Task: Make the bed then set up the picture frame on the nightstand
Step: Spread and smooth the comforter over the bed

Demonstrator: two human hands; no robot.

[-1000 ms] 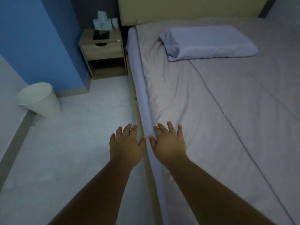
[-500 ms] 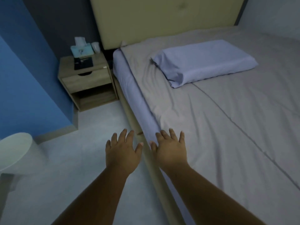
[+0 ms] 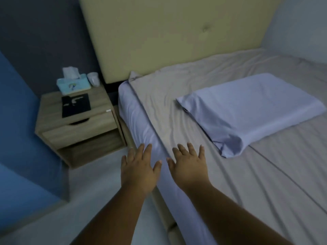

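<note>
The bed (image 3: 177, 110) carries a smooth grey cover and a lilac pillow (image 3: 251, 110) near the headboard. Its lilac sheet shows along the left side. My left hand (image 3: 138, 171) and my right hand (image 3: 190, 167) are held out flat, fingers spread, empty, over the bed's left edge. A dark picture frame (image 3: 75, 104) lies flat on top of the wooden nightstand (image 3: 77, 133), to the upper left of my left hand and well apart from it.
A light blue tissue box (image 3: 73, 84) and a small clear cup (image 3: 93, 79) stand at the back of the nightstand. A yellow padded headboard (image 3: 177, 36) rises behind the bed. A blue wall (image 3: 17, 121) stands at the left, pale floor below.
The view has advanced toward the headboard and nightstand, which now look larger and nearer. The white bin has left the view. Both hands stay spread and empty.
</note>
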